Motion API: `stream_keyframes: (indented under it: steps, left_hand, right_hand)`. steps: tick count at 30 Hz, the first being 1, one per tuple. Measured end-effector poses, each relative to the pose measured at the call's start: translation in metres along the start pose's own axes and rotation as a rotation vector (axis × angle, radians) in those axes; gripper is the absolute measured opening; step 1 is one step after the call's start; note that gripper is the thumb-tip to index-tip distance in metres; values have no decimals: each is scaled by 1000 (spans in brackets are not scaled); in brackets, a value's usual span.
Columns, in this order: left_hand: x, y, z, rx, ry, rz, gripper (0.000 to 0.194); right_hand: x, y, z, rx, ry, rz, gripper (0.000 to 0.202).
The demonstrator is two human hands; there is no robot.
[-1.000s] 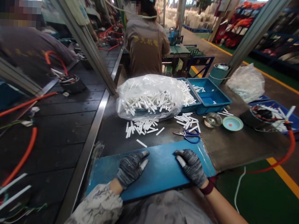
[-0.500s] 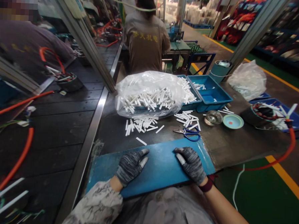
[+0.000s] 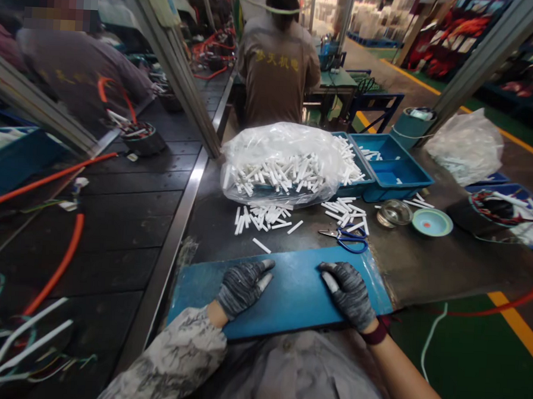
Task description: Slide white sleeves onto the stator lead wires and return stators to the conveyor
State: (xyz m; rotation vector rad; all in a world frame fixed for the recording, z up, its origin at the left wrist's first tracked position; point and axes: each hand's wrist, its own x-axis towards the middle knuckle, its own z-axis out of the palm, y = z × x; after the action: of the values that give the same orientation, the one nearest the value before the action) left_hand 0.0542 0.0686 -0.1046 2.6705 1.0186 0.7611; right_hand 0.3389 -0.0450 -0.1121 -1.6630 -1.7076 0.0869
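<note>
My left hand (image 3: 245, 286), in a dark grey knit glove with pale thumb and index tips, rests on the left half of a blue mat (image 3: 295, 290). Its thumb and index finger lie slightly apart, with nothing between them. Gloved alike, my right hand (image 3: 347, 292) rests near the mat's right end, thumb and index finger a little parted and holding nothing. Blue-handled scissors (image 3: 351, 239) lie just beyond it, at the mat's far edge. A single white tube (image 3: 261, 246) lies beyond my left hand.
A clear plastic bag (image 3: 278, 140) of white tubes and a blue bin (image 3: 395, 170) stand behind loose tubes (image 3: 265, 217). Right are a glass bowl (image 3: 395, 213), a small dish (image 3: 432, 222) and a wired stator (image 3: 484, 217). A conveyor (image 3: 122, 216) runs left; co-workers (image 3: 275, 75) sit ahead.
The camera view has turned slightly left, so the bench and its contents appear farther right. Both hands stay on the mat in nearly the same pose.
</note>
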Motion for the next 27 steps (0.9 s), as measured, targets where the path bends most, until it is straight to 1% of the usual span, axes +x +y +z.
stream_keyframes:
  steps: [8,14,19,23,27]
  left_hand:
    - [-1,-1,0,-40,-60,-63,27]
    - [0,0,0,-19,-41,-41,29]
    - [0,2,1,-23,19,-9,28]
    - [1,3,-1,-22,0,-18,28]
    - [1,4,-3,-4,29,7,27]
  right_hand:
    - [0,1,-1,11,-20,14,23]
    - [1,0,-1,9,-3,-1,23]
    - [1,-1,-2,12,-11,-1,22]
    - [3,0,-5,25,-7,-5,22]
    - [2,0,-5,35,-22,5,23]
